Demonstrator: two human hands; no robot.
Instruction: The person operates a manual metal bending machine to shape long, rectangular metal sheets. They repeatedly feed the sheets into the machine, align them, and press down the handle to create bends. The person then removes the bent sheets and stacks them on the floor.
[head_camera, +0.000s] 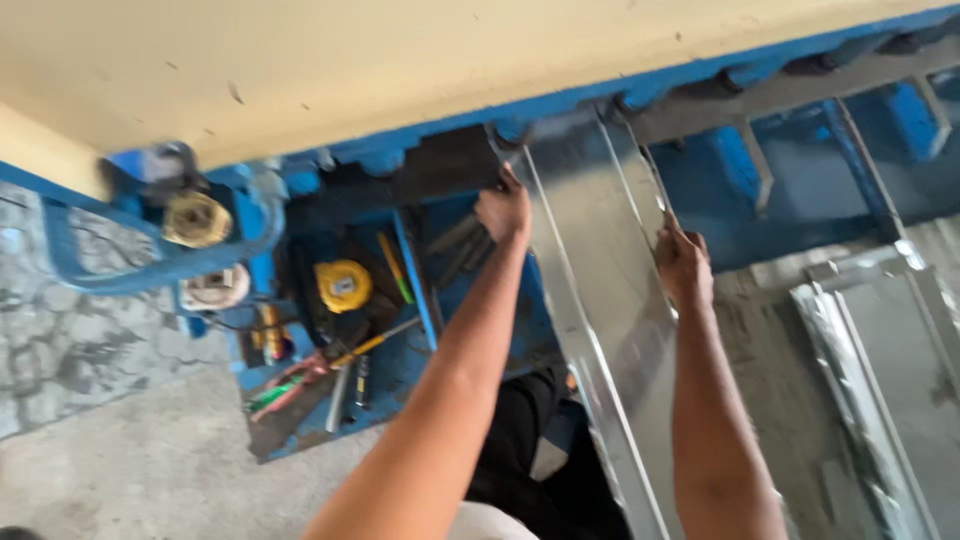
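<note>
Both arms outstretched, left hand (503, 208) and right hand (683, 265) gripping opposite edges of metal sheet (600, 290)

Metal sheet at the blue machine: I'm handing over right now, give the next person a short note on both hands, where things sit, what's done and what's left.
Left hand: gripping the left edge of the metal sheet near the blue machine.
Right hand: gripping the sheet's right edge, a little nearer the body.
Sheet: long, folded along its sides, far end at the machine's slot, near end running down past the legs.
Tool tray on the left: yellow tape measure, pliers and other hand tools, untouched.
More sheets lie on the floor at right.
Done: sheet brought to the slot. Left: cannot tell from this blurred view how far it is in.
</note>
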